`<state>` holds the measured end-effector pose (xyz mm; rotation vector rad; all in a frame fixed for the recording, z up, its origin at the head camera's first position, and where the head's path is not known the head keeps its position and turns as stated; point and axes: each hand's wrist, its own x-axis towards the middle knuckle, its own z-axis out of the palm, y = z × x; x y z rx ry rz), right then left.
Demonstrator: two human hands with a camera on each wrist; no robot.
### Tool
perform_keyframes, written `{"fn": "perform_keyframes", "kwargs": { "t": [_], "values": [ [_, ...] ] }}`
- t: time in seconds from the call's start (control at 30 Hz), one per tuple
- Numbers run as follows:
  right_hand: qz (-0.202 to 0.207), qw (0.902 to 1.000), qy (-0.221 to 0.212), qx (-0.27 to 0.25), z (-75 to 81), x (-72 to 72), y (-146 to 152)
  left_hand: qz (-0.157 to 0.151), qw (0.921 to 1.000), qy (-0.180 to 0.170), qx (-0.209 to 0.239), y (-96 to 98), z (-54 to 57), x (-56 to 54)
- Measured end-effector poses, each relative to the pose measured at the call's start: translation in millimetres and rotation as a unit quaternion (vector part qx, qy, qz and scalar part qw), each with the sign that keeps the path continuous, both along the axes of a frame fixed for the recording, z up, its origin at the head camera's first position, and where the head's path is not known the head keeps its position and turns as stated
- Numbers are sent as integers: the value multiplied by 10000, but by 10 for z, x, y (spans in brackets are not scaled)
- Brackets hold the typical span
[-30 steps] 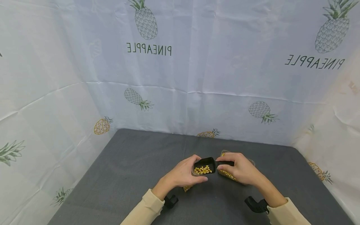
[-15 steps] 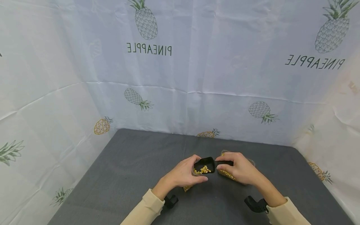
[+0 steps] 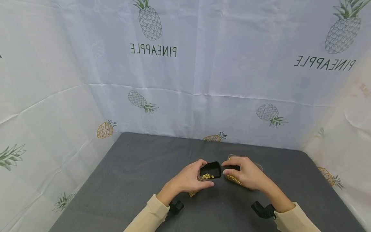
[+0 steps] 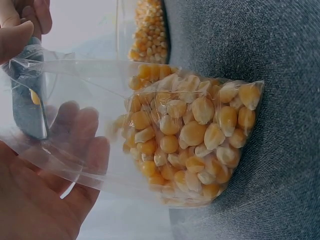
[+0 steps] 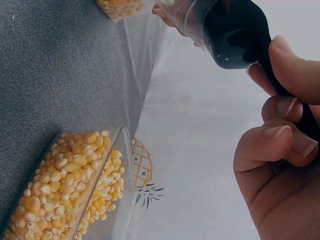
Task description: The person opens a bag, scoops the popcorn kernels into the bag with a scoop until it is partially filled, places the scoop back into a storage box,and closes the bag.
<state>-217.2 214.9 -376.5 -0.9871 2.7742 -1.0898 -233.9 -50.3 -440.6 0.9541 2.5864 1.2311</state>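
My right hand [image 3: 249, 173] grips the handle of a black scoop [image 3: 214, 167], thumb on one side and curled fingers on the other. A few yellow corn kernels [image 3: 207, 176] lie in its tray, near the front edge. The scoop's front end is inside the mouth of a clear plastic bag [image 4: 185, 132]. Curved round that mouth, my left hand [image 3: 189, 177] holds the bag; its fingers show through the film in the left wrist view. Corn kernels fill the bag's lower part, which reaches down to the tabletop. In the head view the left hand hides most of the bag.
A clear plastic box [image 5: 117, 220] of corn kernels stands on the grey tabletop [image 3: 139, 167], beneath and behind the right hand. A white curtain [image 3: 185, 71] with pineapple prints hangs along the table's back and sides.
The kernels in the scoop have become fewer, sliding toward its front edge and into the bag. Both hands stay almost in the same place.
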Motion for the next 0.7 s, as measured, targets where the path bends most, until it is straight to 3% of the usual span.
{"fn": "perform_keyframes", "kwargs": {
  "t": [0.7],
  "values": [
    [151,9997,141,-98,-8,-18,-24,43,9998,147,-117,-4,12,3]
  ]
}}
